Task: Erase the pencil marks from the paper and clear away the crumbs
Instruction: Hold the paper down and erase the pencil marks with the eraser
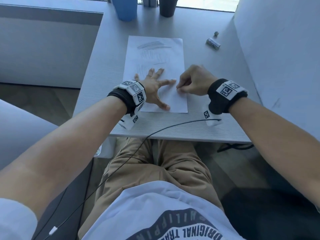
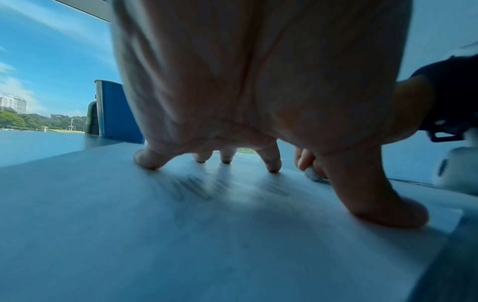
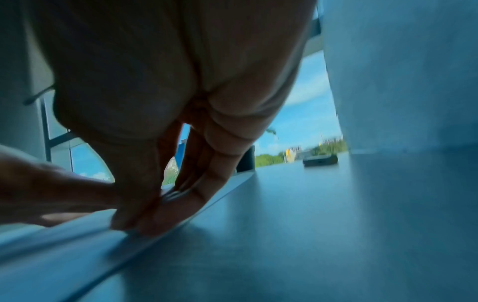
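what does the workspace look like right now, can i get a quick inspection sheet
surface: grey desk, paper lying flat on it
job's things: pencil marks remain on the paper's far half; small grey eraser in the right hand; crumbs: nothing seen
clutter: small wrapped block and little ball far right; blue container, dark cup at back
grip: left hand spread flat, pressing the paper; right hand pinches the eraser at the paper's right edge
cables: black cable across the near desk edge
surroundings: window behind, white walls

Bare table (image 1: 216, 80) right of paper (image 1: 173, 49); wall (image 1: 277, 58) hems beyond.
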